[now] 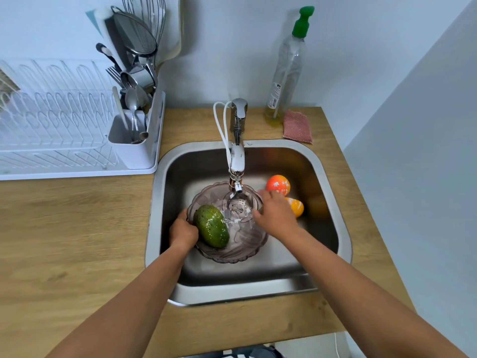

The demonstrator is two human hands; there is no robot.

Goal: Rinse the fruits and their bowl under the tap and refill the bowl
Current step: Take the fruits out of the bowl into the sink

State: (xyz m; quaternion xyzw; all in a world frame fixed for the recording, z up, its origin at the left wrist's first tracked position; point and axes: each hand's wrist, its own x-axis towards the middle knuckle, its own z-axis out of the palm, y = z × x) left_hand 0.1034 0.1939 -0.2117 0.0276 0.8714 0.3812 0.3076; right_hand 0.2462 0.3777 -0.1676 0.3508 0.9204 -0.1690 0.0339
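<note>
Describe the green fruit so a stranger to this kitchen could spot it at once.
Find the steel sink in the wooden counter. Under its tap sits a tinted glass bowl, with the green fruit in its left side. Only it is long, green and inside the bowl; both orange fruits lie outside.
</note>
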